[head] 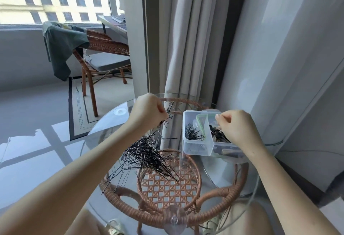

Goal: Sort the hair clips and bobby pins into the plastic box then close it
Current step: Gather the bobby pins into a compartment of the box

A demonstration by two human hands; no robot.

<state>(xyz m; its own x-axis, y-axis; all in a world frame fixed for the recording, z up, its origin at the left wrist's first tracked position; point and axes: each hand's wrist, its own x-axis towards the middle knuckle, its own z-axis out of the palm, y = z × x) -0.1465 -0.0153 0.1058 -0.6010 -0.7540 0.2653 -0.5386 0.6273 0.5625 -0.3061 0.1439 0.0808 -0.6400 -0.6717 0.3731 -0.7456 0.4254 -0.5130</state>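
A big loose pile of black bobby pins (pixel 149 154) lies on the round glass table top (pixel 104 130). My left hand (pixel 149 111) is raised above the table's far side and grips a small bunch of bobby pins (pixel 168 112), their ends sticking out past my fingers. To the right stands a clear plastic box (pixel 197 149) with a divider. Its left compartment holds some bobby pins (pixel 192 134); the right one holds dark hair clips (pixel 217 134). My right hand (pixel 236 126) hovers over the right compartment with fingers curled; whether it pinches anything is hidden.
The glass top sits on a rattan frame (pixel 167 188) with a woven lower shelf. A curtain (pixel 188 48) and white wall stand right behind the table. A rattan chair (pixel 104 54) draped with green cloth stands at the far left. The box's green-rimmed lid (pixel 202 121) leans inside the box.
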